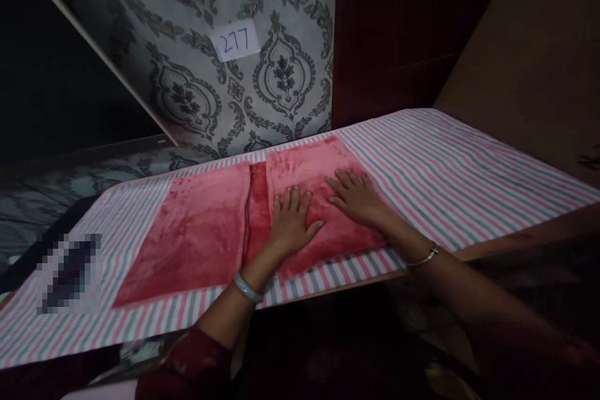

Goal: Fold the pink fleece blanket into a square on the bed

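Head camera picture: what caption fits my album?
Both hands, left and right, press flat on a pink towel over a striped cloth.

Striped cloth [469,162], patterned wallpaper [197,87], label 277 [235,41].

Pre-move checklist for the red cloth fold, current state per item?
1. Left hand flat on the red cloth: ok.
2. Right hand flat on the folded right part: ok.
3. Cloth lies wholly on the striped sheet: ok.
4. Folded flap edge straight along the middle: ok, roughly.
5. Left part smooth: not ok, faint wrinkles.
6. Near edge of the cloth square with the table edge: cannot tell.
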`<state>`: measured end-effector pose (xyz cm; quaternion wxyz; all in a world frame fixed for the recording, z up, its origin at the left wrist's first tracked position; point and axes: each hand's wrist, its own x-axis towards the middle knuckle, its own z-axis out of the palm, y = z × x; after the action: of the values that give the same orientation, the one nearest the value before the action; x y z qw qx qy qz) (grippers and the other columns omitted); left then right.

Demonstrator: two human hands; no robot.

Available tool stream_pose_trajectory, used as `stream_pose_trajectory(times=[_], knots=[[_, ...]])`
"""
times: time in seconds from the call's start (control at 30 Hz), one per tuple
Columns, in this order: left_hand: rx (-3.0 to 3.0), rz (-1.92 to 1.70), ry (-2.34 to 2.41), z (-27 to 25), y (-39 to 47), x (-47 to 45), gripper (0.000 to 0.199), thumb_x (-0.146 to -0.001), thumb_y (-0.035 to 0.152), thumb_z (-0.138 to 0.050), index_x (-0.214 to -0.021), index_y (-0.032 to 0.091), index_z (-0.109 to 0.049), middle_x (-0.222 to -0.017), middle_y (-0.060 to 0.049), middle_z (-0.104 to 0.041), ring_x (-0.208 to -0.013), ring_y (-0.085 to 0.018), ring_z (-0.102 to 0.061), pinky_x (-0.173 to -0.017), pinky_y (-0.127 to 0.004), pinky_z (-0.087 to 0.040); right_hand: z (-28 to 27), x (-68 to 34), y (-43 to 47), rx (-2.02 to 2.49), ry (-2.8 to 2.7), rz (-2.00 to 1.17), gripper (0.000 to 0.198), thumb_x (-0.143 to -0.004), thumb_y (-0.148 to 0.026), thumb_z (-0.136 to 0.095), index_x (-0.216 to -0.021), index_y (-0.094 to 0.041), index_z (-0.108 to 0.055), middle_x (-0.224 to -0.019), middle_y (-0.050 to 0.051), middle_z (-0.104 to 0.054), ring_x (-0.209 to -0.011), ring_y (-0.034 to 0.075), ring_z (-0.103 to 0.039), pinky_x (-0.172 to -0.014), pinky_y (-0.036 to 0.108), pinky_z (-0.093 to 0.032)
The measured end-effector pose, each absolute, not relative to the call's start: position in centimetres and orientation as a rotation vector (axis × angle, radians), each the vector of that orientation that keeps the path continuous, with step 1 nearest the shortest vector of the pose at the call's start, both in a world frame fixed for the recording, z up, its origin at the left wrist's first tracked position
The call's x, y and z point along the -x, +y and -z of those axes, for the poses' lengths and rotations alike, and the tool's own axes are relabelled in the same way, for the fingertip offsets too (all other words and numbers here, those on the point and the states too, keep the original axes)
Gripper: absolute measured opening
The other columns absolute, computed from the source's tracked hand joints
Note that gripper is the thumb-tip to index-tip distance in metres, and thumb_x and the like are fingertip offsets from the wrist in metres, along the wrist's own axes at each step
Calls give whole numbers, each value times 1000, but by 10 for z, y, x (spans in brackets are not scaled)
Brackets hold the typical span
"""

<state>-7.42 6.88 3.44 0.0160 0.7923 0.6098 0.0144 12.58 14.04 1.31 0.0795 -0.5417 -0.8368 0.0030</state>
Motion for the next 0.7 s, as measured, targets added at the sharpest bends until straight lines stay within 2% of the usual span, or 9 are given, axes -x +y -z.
stream_pose_trajectory(times=[0.1,0.37,0.43,0.57,0.7], knots=[[-2484,-59,1905,-28,67,78,80,-96,65,-39,-160,18,-27,-170,-15,-13,-157,-33,-6,-125,-58,-6,-2,-127,131,1619,-2474,57,62,-103,-54,-31,-159,-28,-31,-167,8,-22,-154,35,-16,-121,62,-12],[-2441,-15,1855,-32,67,85,80,-96,63,-41,-161,19,-23,-170,-13,-10,-157,-30,-2,-126,-55,-5,2,-128,135,1590,-2455,83,60,-104,-52,-31,-158,-28,-35,-166,8,-25,-153,34,-20,-121,61,-14],[-2419,-9,1853,-36,61,85,80,-96,63,-42,-161,18,-24,-170,-15,-12,-157,-30,-4,-126,-55,-6,2,-128,135,1586,-2446,89,59,-104,-52,-31,-158,-29,-35,-166,7,-25,-153,34,-19,-121,61,-14],[-2414,-80,1860,-43,35,83,74,-98,60,-40,-157,16,-34,-166,-18,-26,-155,-33,-16,-125,-58,-11,-4,-127,133,1619,-2466,39,59,-103,-50,-33,-158,-28,-35,-167,7,-24,-153,34,-19,-121,60,-14],[-2580,-175,1678,-33,4,81,74,-93,57,-54,-157,25,-35,-166,-16,-26,-155,-35,-17,-123,-63,-12,-15,-129,118,1633,-2437,-4,60,-103,-50,-33,-159,-28,-32,-167,9,-22,-153,35,-18,-119,60,-21]])
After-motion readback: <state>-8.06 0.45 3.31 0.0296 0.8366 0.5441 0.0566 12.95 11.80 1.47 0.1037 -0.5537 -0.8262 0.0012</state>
